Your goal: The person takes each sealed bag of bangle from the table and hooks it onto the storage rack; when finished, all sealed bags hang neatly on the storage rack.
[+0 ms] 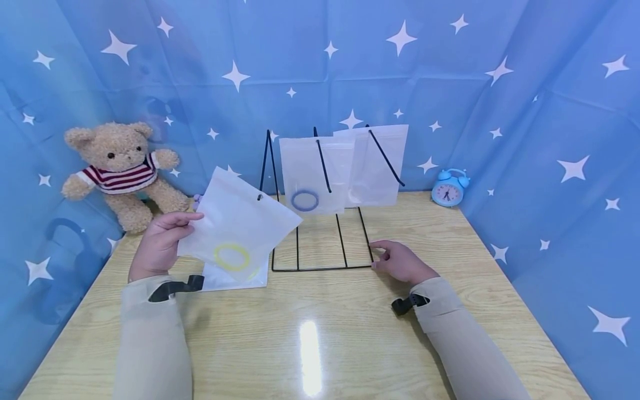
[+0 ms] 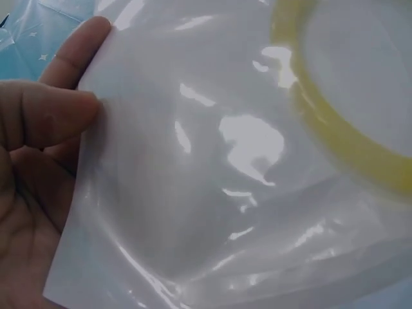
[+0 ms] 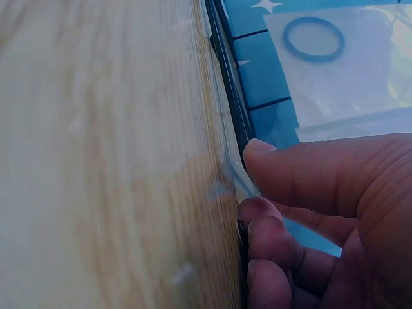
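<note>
My left hand (image 1: 162, 244) pinches the left edge of a clear-and-white zip bag (image 1: 245, 214) between thumb and fingers. Inside that bag lies a yellow ring (image 2: 302, 96). The bag hangs tilted, with the left prong of a black wire rack (image 1: 320, 269) coming through it near its upper edge. With thumb and fingers, my right hand (image 1: 400, 262) grips the rack's base at the front right corner. A bag (image 1: 300, 166) with a blue ring (image 1: 305, 208) hangs on the middle prong. On the right prong hangs another bag (image 1: 387, 161), its contents unclear.
A flat white bag or sheet (image 1: 235, 283) lies on the wooden table (image 1: 250, 344) below the tilted bag. At the back left sits a teddy bear (image 1: 125, 172) in a striped shirt. A blue alarm clock (image 1: 447, 191) stands back right, before a starry blue curtain (image 1: 550, 139).
</note>
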